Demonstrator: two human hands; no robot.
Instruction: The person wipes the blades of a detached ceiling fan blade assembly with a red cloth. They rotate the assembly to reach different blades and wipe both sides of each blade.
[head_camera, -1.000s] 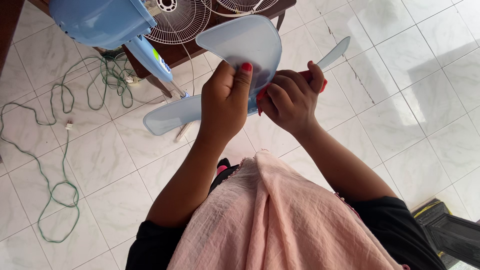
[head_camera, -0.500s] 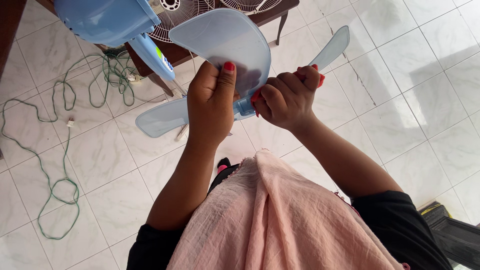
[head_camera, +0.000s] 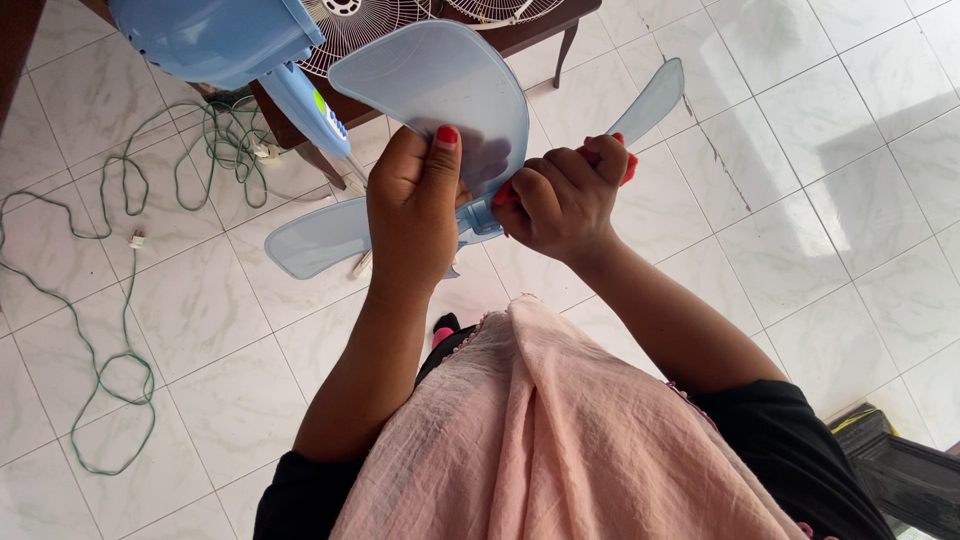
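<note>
Translucent pale-blue plastic three-bladed fan propeller (head_camera: 440, 90) gripped by left hand (head_camera: 412, 205), thumb clamped on upper blade, steadying it; right hand (head_camera: 560, 200) fisted round red cloth (head_camera: 628, 165) at hub beside it.

The left hand (head_camera: 412, 205) grips the pale blue fan blade (head_camera: 430, 85) at its hub, thumb pressed on the near blade. The right hand (head_camera: 560, 200), just right of the hub, is closed around a red cloth (head_camera: 627, 165) against the blade. Beyond the blade, a blue fan body (head_camera: 210, 35) and white wire grilles (head_camera: 350, 30) rest on a dark wooden table (head_camera: 350, 105); left of the blade, a green cord (head_camera: 110, 300) trails over the white tiled floor (head_camera: 820, 180)
</note>
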